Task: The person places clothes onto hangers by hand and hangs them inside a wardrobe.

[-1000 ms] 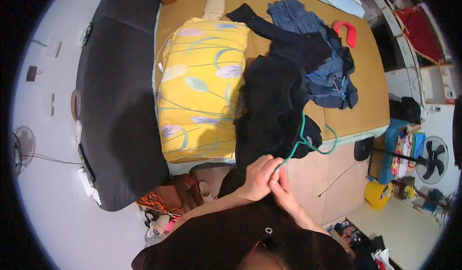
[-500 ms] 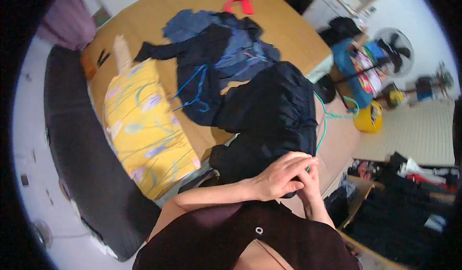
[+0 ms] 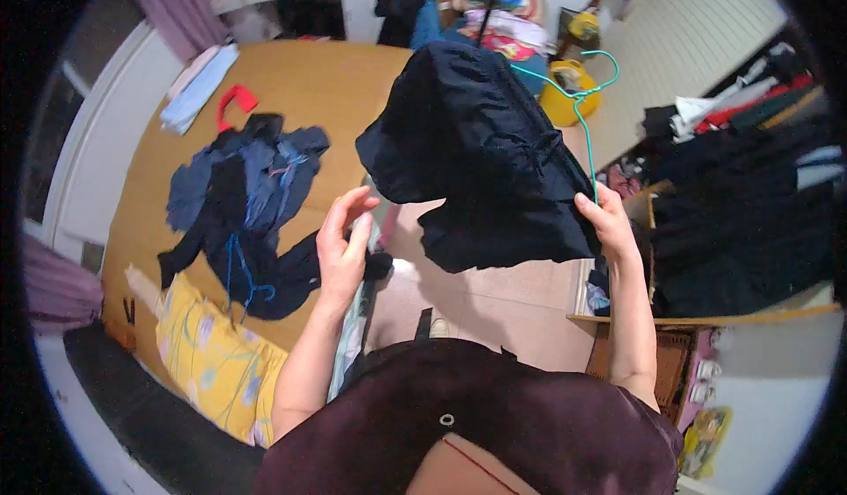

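Shorts point(image 3: 494, 151) on green hanger point(image 3: 580, 96) pinched in right hand point(image 3: 610, 223); left hand point(image 3: 342, 255), fingers point(image 3: 346, 204) parted; closet point(image 3: 706, 321) holds dark clothes point(image 3: 737, 230).

Left hand point(image 3: 342, 252) raised, fingers point(image 3: 351, 202) loosely curved, thumb point(image 3: 360, 233) apart; right hand point(image 3: 610, 223) pinched closed; both forearms point(image 3: 632, 323) extended forward.

Garment point(image 3: 494, 160) on hanger point(image 3: 578, 97) ahead — clothes heap point(image 3: 251, 177) on bed point(image 3: 335, 98) at left, pillow point(image 3: 212, 363) nearer, bucket point(image 3: 556, 111) beyond hanger
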`<control>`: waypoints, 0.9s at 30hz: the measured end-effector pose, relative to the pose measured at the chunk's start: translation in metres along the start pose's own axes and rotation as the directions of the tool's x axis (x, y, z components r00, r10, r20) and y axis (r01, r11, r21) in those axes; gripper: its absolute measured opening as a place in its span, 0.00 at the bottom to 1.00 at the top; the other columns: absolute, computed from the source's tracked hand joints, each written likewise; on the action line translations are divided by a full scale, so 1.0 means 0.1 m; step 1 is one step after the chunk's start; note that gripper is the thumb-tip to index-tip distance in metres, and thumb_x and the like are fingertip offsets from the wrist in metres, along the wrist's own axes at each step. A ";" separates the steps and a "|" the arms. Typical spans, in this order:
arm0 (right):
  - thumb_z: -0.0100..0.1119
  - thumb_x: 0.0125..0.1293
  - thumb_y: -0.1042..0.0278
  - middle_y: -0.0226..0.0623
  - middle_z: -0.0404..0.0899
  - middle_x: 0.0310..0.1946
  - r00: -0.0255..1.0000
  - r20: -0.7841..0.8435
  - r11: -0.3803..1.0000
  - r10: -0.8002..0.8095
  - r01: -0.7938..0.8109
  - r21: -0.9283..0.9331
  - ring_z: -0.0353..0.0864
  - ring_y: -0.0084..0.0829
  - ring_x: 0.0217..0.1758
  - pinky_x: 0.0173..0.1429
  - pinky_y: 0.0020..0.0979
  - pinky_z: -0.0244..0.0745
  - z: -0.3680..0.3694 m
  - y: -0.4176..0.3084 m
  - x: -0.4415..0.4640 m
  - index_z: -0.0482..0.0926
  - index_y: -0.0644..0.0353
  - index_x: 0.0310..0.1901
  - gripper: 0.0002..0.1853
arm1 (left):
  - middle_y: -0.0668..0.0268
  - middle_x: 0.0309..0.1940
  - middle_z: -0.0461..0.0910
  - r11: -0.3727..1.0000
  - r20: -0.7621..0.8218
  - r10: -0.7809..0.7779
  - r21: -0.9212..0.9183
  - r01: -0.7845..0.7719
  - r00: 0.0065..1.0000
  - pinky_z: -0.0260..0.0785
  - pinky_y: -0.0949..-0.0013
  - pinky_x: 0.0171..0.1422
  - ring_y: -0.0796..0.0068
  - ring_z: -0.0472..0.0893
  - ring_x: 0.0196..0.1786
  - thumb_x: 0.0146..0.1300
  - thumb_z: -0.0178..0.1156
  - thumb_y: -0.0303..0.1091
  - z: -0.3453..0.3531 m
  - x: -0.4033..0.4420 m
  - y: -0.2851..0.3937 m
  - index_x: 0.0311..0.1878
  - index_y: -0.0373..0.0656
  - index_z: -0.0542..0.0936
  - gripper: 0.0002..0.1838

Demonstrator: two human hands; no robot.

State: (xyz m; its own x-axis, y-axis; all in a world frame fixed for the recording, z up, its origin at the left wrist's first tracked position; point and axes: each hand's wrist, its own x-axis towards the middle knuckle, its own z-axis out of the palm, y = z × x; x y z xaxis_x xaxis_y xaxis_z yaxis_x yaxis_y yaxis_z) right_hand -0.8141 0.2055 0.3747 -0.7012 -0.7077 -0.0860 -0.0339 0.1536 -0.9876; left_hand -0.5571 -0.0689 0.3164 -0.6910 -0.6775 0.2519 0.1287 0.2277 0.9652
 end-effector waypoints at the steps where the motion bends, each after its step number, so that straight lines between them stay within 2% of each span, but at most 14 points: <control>1: 0.58 0.62 0.64 0.30 0.80 0.39 0.999 -0.033 1.000 -0.024 0.025 0.009 0.77 0.20 0.39 0.46 0.24 0.72 -0.21 -0.02 -0.05 0.75 0.67 0.48 0.17 | 0.63 0.46 0.77 0.999 0.036 -0.026 -0.022 0.027 0.999 0.63 0.72 0.60 0.75 0.75 0.52 0.64 0.52 0.26 0.16 0.03 0.02 0.57 0.37 0.71 0.17; 4: 0.57 0.62 0.66 0.30 0.80 0.38 0.988 -0.139 0.998 -0.069 0.066 -0.024 0.77 0.20 0.39 0.46 0.24 0.71 -0.74 -0.16 -0.28 0.76 0.67 0.47 0.15 | 0.63 0.45 0.77 0.999 0.165 -0.017 -0.033 0.023 0.986 0.62 0.71 0.60 0.75 0.75 0.50 0.64 0.52 0.27 0.67 0.08 0.04 0.55 0.37 0.72 0.16; 8: 0.59 0.60 0.69 0.28 0.79 0.37 0.963 -0.244 0.988 -0.117 0.087 -0.130 0.74 0.18 0.38 0.46 0.23 0.70 -1.26 -0.26 -0.73 0.78 0.67 0.44 0.13 | 0.65 0.44 0.77 0.987 0.334 -0.105 -0.079 0.139 0.937 0.64 0.76 0.54 0.79 0.74 0.49 0.62 0.51 0.24 1.28 0.18 0.08 0.54 0.38 0.73 0.16; 9: 0.60 0.58 0.70 0.27 0.79 0.36 0.952 -0.286 0.983 -0.112 0.064 -0.172 0.74 0.18 0.38 0.45 0.22 0.69 -1.28 -0.36 -0.86 0.78 0.67 0.43 0.13 | 0.61 0.43 0.76 0.988 0.322 -0.059 -0.115 0.101 0.945 0.66 0.71 0.58 0.70 0.77 0.50 0.58 0.53 0.23 1.44 0.24 0.16 0.49 0.36 0.75 0.15; 10: 0.60 0.58 0.70 0.24 0.78 0.34 0.940 -0.313 0.974 -0.140 0.074 -0.213 0.72 0.16 0.37 0.44 0.23 0.69 -1.31 -0.39 -0.94 0.78 0.66 0.40 0.11 | 0.61 0.43 0.76 0.988 0.350 -0.040 -0.123 0.089 0.936 0.66 0.71 0.58 0.70 0.77 0.50 0.58 0.53 0.23 1.55 0.35 0.22 0.49 0.36 0.75 0.15; 13: 0.61 0.57 0.68 0.21 0.73 0.30 0.915 -0.390 0.904 -0.106 -0.075 -0.421 0.70 0.17 0.36 0.41 0.24 0.68 -1.45 -0.47 -1.23 0.76 0.67 0.38 0.12 | 0.59 0.47 0.75 0.936 0.435 0.290 0.054 -0.347 0.852 0.64 0.67 0.60 0.62 0.73 0.54 0.55 0.57 0.25 1.96 0.75 0.43 0.50 0.37 0.75 0.17; 14: 0.63 0.55 0.67 0.24 0.75 0.30 0.911 -0.395 0.906 -0.120 -0.063 -0.419 0.71 0.19 0.35 0.41 0.25 0.68 -1.48 -0.44 -1.28 0.76 0.69 0.39 0.14 | 0.58 0.53 0.72 0.905 0.471 0.351 0.050 -0.421 0.809 0.59 0.64 0.64 0.63 0.70 0.59 0.55 0.57 0.29 2.11 0.92 0.46 0.53 0.38 0.74 0.20; 16: 0.65 0.53 0.67 0.30 0.77 0.29 0.896 -0.390 0.852 -0.213 -0.026 -0.524 0.72 0.21 0.34 0.41 0.26 0.69 -1.51 -0.48 -1.41 0.76 0.69 0.39 0.15 | 0.57 0.57 0.71 0.793 0.502 0.517 0.022 -0.608 0.693 0.56 0.61 0.67 0.59 0.67 0.62 0.53 0.59 0.30 2.48 1.22 0.62 0.56 0.39 0.73 0.23; 18: 0.65 0.53 0.67 0.38 0.78 0.28 0.882 -0.416 0.825 -0.219 -0.060 -0.561 0.75 0.27 0.32 0.38 0.29 0.70 -1.54 -0.59 -1.52 0.77 0.68 0.40 0.16 | 0.57 0.63 0.65 0.704 0.550 0.595 -0.006 -0.710 0.586 0.52 0.58 0.70 0.56 0.62 0.66 0.51 0.61 0.32 2.88 1.48 0.75 0.60 0.41 0.69 0.30; 21: 0.66 0.52 0.67 0.44 0.79 0.29 0.854 -0.451 0.754 -0.258 -0.114 -0.647 0.78 0.38 0.31 0.37 0.32 0.70 -1.52 -0.89 -1.64 0.78 0.68 0.39 0.15 | 0.57 0.64 0.62 0.601 0.613 0.667 -0.105 -0.792 0.424 0.49 0.58 0.72 0.56 0.59 0.67 0.51 0.62 0.31 3.48 1.82 0.90 0.63 0.41 0.65 0.34; 22: 0.65 0.52 0.68 0.45 0.79 0.29 0.849 -0.453 0.738 -0.272 -0.119 -0.665 0.79 0.38 0.33 0.38 0.32 0.71 -1.53 -0.94 -1.70 0.78 0.68 0.39 0.15 | 0.55 0.58 0.67 0.581 0.586 0.713 -0.188 -0.792 0.384 0.55 0.60 0.67 0.55 0.64 0.63 0.51 0.62 0.30 3.67 1.89 0.97 0.60 0.40 0.68 0.30; 24: 0.65 0.53 0.68 0.45 0.79 0.30 0.812 -0.493 0.737 -0.312 -0.121 -0.665 0.80 0.39 0.34 0.39 0.33 0.72 -1.51 -1.07 -1.74 0.78 0.69 0.39 0.15 | 0.54 0.42 0.73 0.600 0.674 0.679 -0.281 -0.749 0.290 0.64 0.59 0.55 0.53 0.72 0.50 0.51 0.63 0.34 4.03 2.09 1.05 0.52 0.40 0.72 0.24; 25: 0.65 0.54 0.67 0.45 0.79 0.31 0.820 -0.494 0.736 -0.289 -0.139 -0.663 0.80 0.39 0.35 0.40 0.33 0.72 -1.53 -1.10 -1.76 0.78 0.69 0.39 0.15 | 0.55 0.32 0.71 0.546 0.619 0.753 -0.400 -0.736 0.223 0.65 0.60 0.46 0.53 0.73 0.40 0.50 0.61 0.30 4.23 2.17 1.07 0.42 0.39 0.74 0.15; 27: 0.66 0.53 0.66 0.45 0.80 0.32 0.781 -0.579 0.747 -0.234 -0.237 -0.622 0.80 0.38 0.36 0.42 0.32 0.73 -1.51 -1.15 -1.80 0.78 0.68 0.39 0.16 | 0.55 0.30 0.70 0.578 0.670 0.724 -0.454 -0.678 0.168 0.66 0.62 0.43 0.54 0.73 0.38 0.49 0.59 0.24 4.51 2.26 1.15 0.37 0.37 0.74 0.10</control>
State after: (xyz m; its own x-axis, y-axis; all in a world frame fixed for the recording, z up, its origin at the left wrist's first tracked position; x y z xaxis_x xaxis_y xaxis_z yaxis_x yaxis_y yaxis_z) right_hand -0.7913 0.4190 0.5240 -0.9522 -0.1891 0.2401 -0.3014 0.7113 -0.6350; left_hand -1.0196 0.1193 0.4524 -0.4993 0.5191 0.6937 0.8660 0.2732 0.4189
